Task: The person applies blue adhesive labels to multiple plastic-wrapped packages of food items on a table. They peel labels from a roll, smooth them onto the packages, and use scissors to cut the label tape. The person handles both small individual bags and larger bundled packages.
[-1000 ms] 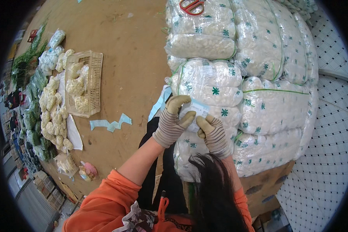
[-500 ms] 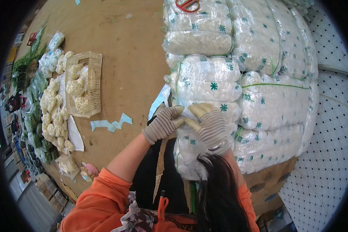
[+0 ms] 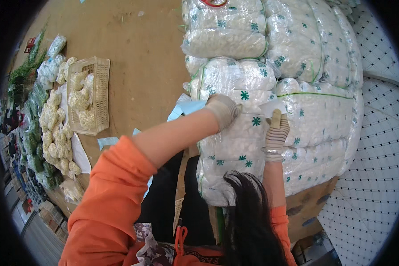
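Note:
My right hand (image 3: pixel 277 135), in a striped work glove, pinches a small white paper label (image 3: pixel 271 106) between thumb and fingers, above the bundles. My left hand (image 3: pixel 224 111), gloved too, rests against the nearest bundle (image 3: pixel 224 155); its fingers are mostly hidden by the back of the hand, so I cannot tell what they hold. This bundle is of white bags with green star prints, wrapped in clear film and tied with green string. Pale blue backing paper (image 3: pixel 181 106) lies by its left edge, beside my left wrist.
More wrapped white bundles (image 3: pixel 317 111) are packed to the right and behind. Red-handled scissors (image 3: pixel 213 2) lie on the far bundle. To the left on the brown table (image 3: pixel 142 57) are a cream plastic basket (image 3: pixel 102 95) and several bags of pale pieces (image 3: pixel 53 128).
My hands, close together before, have parted. The left moved right and forward over the bundle; the right moved to the right, with the white label now showing in its pinch.

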Demonstrator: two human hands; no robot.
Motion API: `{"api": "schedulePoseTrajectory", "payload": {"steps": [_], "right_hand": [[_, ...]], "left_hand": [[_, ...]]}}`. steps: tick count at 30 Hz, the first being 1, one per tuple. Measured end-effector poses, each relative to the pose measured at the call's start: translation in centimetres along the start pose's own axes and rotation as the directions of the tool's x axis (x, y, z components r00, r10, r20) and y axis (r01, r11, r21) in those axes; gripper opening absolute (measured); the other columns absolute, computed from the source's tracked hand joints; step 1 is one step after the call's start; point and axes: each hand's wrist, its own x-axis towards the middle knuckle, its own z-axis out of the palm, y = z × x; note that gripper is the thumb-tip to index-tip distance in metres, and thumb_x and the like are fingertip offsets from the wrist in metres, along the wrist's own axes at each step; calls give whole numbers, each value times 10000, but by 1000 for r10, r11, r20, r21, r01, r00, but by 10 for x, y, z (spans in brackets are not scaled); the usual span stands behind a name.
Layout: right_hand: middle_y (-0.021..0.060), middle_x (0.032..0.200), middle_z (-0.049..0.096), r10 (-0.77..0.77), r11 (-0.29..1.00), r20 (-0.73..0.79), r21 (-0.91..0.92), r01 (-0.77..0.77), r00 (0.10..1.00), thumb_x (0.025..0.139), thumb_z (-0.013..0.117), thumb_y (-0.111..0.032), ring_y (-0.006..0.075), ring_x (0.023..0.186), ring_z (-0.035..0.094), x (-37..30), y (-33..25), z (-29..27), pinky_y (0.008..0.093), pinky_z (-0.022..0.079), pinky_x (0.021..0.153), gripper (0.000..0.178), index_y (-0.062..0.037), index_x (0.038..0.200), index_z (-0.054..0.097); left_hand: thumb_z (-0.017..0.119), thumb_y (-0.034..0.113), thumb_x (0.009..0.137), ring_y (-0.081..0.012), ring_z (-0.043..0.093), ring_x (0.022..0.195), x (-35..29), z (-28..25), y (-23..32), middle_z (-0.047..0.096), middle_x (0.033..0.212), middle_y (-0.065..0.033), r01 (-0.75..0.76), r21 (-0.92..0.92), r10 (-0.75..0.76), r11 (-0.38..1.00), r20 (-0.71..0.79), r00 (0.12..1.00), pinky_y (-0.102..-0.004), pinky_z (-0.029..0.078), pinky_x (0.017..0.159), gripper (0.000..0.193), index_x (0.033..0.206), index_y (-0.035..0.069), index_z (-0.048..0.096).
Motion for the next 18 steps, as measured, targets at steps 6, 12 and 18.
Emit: {"api": "schedulePoseTrajectory", "payload": {"steps": [6,12,18], "right_hand": [[202,1099,618,-646,425,296,-627,653,704,844,539,-109,366,998,589,31,-2,21,437,463,883,336,33,1146,568],[165,1321,500,-483,-110,719,-616,780,500,800,583,-173,300,1225,474,30,38,56,483,302,1048,470,-53,1251,519],[148,1330,489,-305,141,702,-636,759,644,832,599,-351,294,1253,417,-29,15,65,569,224,1023,501,-90,1256,548]], "left_hand": [[525,158,881,-318,672,872,-17,17,-55,659,977,-148,73,21,-74,997,96,993,-437,536,720,346,1223,134,560],[503,194,913,-322,663,857,-23,18,-52,641,1003,-161,137,-124,-143,983,-41,989,-426,526,749,342,1253,203,544],[527,36,857,-283,638,794,-40,53,-64,629,952,-128,130,-329,-192,935,-161,968,-392,505,695,447,1285,157,480]]}}
